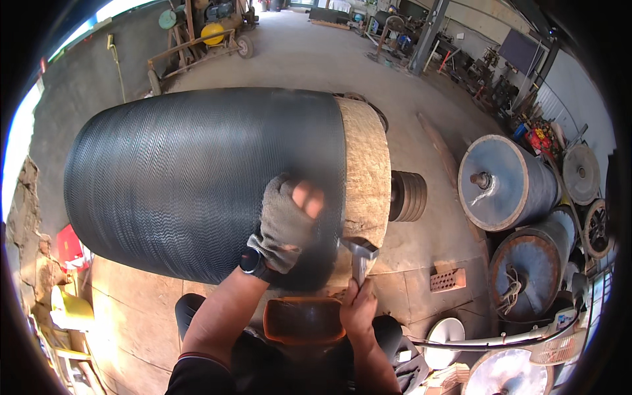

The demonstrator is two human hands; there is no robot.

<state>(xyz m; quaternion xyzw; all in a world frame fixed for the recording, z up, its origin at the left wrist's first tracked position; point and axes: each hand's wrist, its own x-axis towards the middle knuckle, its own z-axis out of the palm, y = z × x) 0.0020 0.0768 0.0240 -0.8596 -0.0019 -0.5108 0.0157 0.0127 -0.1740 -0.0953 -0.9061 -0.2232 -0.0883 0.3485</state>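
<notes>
A large roller lies across in front of me, its body covered in black, finely ridged wrapping [171, 178]. At its right end is a pale, rough, fibrous band [366, 164]. My left hand [288, 224] wears a grey glove with bare fingertips and rests against the black wrapping near that band. Its fingers look curled, and whatever they may hold is hidden. In my right hand [359, 309] is a hammer [360, 249], gripped by the handle. The hammer's metal head is beside the lower edge of the pale band.
An orange-rimmed tray [304, 339] sits between my knees. A grooved pulley [409, 196] sticks out from the roller's right end. Several drums, one a grey-faced drum [490, 174], lie at the right. A perforated brick [447, 280] is on the floor. A wheeled cart [217, 43] stands far left.
</notes>
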